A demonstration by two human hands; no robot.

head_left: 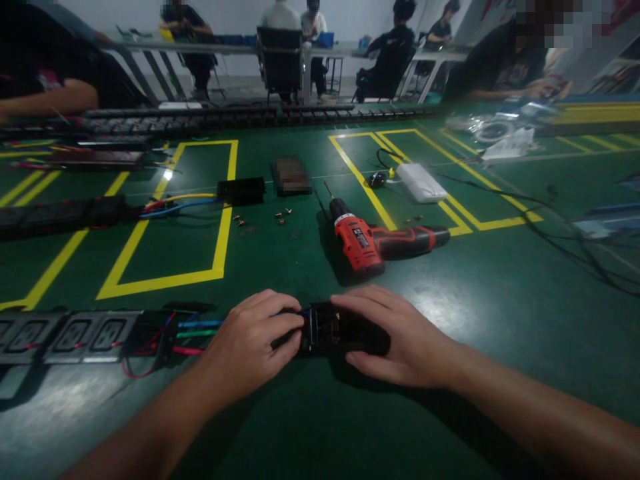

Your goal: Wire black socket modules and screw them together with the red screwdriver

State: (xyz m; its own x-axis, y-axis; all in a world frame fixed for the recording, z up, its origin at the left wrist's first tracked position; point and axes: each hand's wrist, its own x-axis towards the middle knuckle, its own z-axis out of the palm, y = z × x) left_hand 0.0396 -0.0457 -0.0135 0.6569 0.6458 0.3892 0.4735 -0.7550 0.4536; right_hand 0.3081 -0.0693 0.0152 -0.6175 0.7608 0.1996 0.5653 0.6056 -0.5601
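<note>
My left hand (253, 345) is curled over a bundle of coloured wires (197, 331) where they enter a small black box (330, 327) near the table's front edge. My right hand (395, 337) wraps round the right end of that box and holds it down. The wires, blue, green and red, run left to a long grey power strip (75, 335) with several sockets. A red and black cordless drill (375, 241) lies on its side just behind the box.
Loose brass screws (283, 216) lie mid-table beside another black box (241, 190) with blue and yellow wires. A white adapter (421, 182) and black cables sit to the right. More power strips line the back and left. Other people sit around the green table (500, 313).
</note>
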